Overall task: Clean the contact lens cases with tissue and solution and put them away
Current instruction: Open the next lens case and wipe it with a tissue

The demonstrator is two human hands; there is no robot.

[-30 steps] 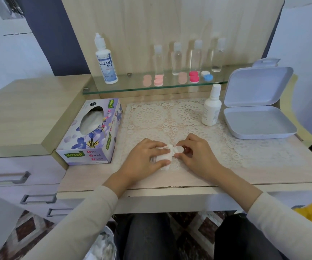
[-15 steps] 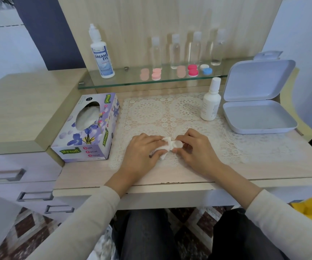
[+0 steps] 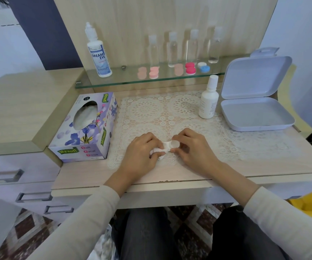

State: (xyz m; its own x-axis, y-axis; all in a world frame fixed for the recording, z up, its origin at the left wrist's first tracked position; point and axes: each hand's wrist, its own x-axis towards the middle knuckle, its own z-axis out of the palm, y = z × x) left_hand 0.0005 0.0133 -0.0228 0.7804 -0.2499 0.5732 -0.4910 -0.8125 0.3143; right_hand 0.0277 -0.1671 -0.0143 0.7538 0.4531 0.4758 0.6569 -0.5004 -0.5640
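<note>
**Head view.** The left hand (image 3: pixel 142 153) curls its fingers round a crumpled tissue (image 3: pixel 158 152). The right hand (image 3: pixel 195 149) pinches a small pale lens case (image 3: pixel 175 143) between thumb and fingertips. Tissue and case meet between the two hands, low over the lace mat (image 3: pixel 151 109) near the front of the desk. Whether the case touches the mat cannot be told.

The step in hand appears to be wiping the case. It looks light, rigid and smooth — probably slippery once wetted — so it is best gripped at its outer rim, leaving the well open to the tissue. The tissue is soft and likely to tear when damp, so a bunched wad should serve better than a single layer.

An open white storage box (image 3: pixel 254 119) lies at the right, well apart from the hands, with a small white bottle (image 3: pixel 208 100) just beside it. On the glass shelf (image 3: pixel 114 83) behind stand the solution bottle (image 3: pixel 99 53) and further coloured cases (image 3: pixel 190 68) — seemingly not yet put away. A tissue box (image 3: pixel 87 128) sits at the left.
</note>
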